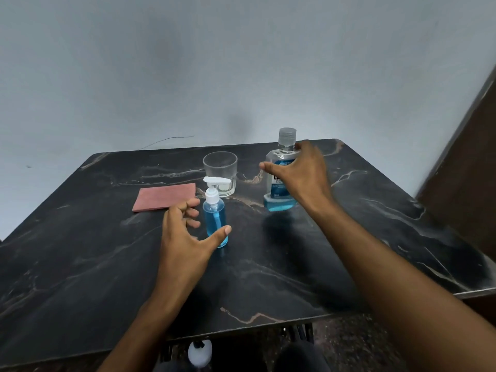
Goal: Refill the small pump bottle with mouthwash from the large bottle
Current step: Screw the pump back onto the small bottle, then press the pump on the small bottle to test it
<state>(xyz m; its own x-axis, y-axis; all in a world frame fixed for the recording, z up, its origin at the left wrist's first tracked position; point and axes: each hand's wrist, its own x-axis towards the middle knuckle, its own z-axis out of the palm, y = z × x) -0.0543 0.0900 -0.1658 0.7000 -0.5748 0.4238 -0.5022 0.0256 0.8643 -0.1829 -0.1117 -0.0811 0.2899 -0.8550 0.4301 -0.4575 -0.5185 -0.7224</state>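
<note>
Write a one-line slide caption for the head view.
Left hand opens toward small pump bottle; right hand reaches large mouthwash bottle.

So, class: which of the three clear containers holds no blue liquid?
The drinking glass; the small pump bottle and large bottle both show blue mouthwash.
</note>
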